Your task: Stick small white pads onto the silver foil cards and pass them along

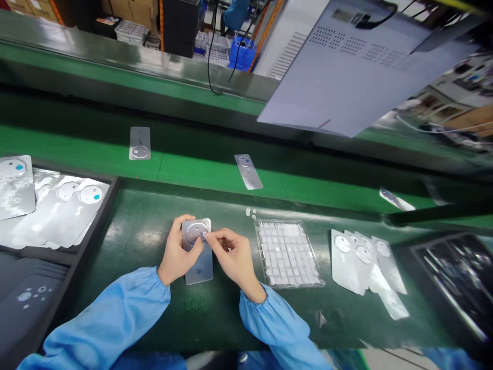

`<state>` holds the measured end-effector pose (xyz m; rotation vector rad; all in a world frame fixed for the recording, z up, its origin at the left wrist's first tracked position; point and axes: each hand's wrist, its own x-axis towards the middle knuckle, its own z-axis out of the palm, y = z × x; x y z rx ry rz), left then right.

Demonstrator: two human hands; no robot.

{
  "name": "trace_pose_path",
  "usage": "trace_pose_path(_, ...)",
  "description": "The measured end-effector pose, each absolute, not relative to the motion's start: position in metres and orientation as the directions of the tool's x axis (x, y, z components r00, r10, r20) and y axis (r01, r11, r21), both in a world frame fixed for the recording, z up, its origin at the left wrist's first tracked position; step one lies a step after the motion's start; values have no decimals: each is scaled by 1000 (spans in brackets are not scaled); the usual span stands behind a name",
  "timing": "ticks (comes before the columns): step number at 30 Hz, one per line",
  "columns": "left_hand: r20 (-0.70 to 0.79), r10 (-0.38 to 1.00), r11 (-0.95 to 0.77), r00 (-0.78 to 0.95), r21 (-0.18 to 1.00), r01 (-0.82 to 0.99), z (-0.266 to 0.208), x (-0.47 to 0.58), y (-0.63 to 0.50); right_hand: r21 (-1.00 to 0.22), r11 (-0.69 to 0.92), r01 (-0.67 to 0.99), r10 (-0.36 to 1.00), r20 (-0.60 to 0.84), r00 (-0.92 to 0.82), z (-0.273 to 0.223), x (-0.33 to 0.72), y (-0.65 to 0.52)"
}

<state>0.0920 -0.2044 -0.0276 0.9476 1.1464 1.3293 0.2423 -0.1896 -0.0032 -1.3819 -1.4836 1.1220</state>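
Observation:
A silver phone back panel (pixel 200 267) with a round camera ring lies on the dark green bench. My left hand (pixel 179 252) grips its upper left side, fingers round the far edge and thumb on the face near the ring. My right hand (pixel 233 254) pinches a small white piece (pixel 204 235) at the ring's right edge; its exact shape is too small to tell. To the right is a clear plastic tray (pixel 288 254) with rows of small whitish pieces. Several tiny white rings (pixel 249 211) lie just beyond that tray.
Similar panels lie fanned on the right (pixel 362 262) and piled in a black tray (pixel 110 205) on the left. Single panels (pixel 139 144) rest on the green conveyor belt (pixel 185 159). A grey metal housing (pixel 308 82) hangs over the belt. A dark box (pixel 458 282) stands far right.

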Motion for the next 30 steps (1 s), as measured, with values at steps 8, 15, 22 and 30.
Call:
trace_pose_path(8, -65, 997, 56, -30, 972, -227, -26, 92, -207, -918, 55, 392, 993, 11, -113, -3, 242, -188)
trace_pose_path(15, -93, 996, 89, -6, 967, -237, -25, 91, -208, -912, 20, 411, 995, -21, -97, 2, 243, -187)
trace_pose_path(22, -151, 988, 138, -19, 943, -302, -22, 92, -206, -938, -276, 211, 924, -319, -209, -6, 257, -170)
trace_pose_path(30, -175, 985, 170, 14, 929, -329, -29, 91, -201, -970, -242, 37, 954, -245, -174, -21, 260, -181)
